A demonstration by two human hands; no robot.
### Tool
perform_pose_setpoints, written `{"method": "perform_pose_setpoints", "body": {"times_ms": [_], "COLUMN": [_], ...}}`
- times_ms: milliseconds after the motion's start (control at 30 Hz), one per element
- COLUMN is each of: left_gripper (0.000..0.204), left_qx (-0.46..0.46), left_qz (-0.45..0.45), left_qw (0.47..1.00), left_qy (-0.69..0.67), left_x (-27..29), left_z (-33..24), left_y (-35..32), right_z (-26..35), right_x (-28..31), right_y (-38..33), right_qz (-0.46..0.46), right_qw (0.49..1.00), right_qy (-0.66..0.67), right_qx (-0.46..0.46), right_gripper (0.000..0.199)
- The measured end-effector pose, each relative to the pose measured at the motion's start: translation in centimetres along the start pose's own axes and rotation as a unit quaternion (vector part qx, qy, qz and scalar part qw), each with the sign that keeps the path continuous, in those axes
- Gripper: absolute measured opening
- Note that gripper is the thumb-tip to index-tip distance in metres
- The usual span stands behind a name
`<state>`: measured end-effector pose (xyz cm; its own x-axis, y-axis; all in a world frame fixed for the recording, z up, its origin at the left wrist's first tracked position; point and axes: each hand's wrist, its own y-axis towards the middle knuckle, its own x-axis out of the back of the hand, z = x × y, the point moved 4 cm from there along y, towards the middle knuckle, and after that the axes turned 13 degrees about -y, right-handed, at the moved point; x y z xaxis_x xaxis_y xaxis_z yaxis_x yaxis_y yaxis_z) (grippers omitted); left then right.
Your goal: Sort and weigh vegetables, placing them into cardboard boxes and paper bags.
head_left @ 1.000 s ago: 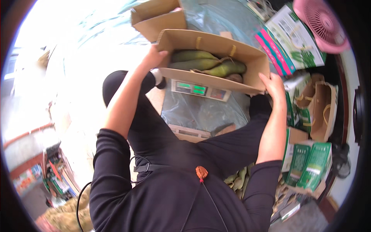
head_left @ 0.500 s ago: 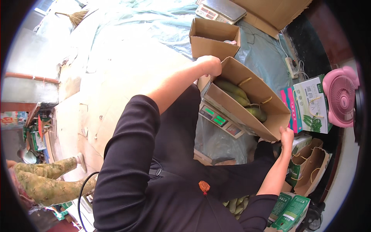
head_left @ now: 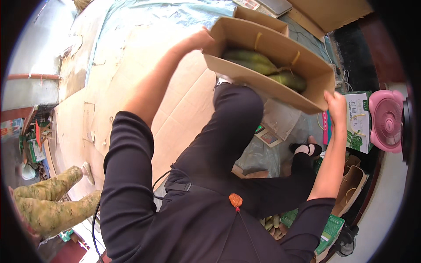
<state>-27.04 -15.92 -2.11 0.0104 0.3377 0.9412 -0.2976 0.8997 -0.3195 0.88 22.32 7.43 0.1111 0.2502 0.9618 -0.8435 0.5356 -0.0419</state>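
Note:
An open-topped brown cardboard box point(head_left: 258, 85) hangs in the air in front of me, slightly tilted. My left hand point(head_left: 202, 40) grips its left end, the fingers partly blurred. On the opposite end my right hand point(head_left: 335, 106) is closed round the edge. Several long dark-green gourds point(head_left: 252, 62) lie inside, and yellow cord handles point(head_left: 258, 40) show on the far inner wall. Below the box, a scale point(head_left: 268, 135) with a green-lit display stands on the floor, partly hidden by my left leg and the box.
Another cardboard box point(head_left: 262, 19) stands just behind, near a second scale point(head_left: 274, 6). A pink fan point(head_left: 387, 120) and a printed white carton point(head_left: 357, 120) are at the right. Flattened cardboard point(head_left: 175, 101) covers the floor. A person in camouflage trousers point(head_left: 52, 188) is at the lower left.
Both hands have raised the box with the gourds off the scale and moved it away from me, slightly up in the picture. The scale's platform now shows beneath it.

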Motion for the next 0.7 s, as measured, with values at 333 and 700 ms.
{"method": "perform_pose_setpoints", "body": {"times_ms": [333, 700], "left_gripper": [0.043, 0.034], "left_qx": [0.437, 0.651], "left_qz": [-0.268, -0.012], "left_qw": [0.627, 0.655], "left_qy": [-0.587, -0.383], "left_x": [-13.5, -24.8], "left_z": [6.2, -4.0], "left_y": [-28.1, -56.1], "right_z": [24.3, 38.8], "right_x": [-9.1, -25.7], "right_y": [-0.9, -17.8], "right_qz": [0.048, 0.353], "right_qw": [0.986, 0.902], "right_qy": [-0.068, -0.111], "right_qx": [0.147, 0.223], "right_gripper": [0.026, 0.023]}}
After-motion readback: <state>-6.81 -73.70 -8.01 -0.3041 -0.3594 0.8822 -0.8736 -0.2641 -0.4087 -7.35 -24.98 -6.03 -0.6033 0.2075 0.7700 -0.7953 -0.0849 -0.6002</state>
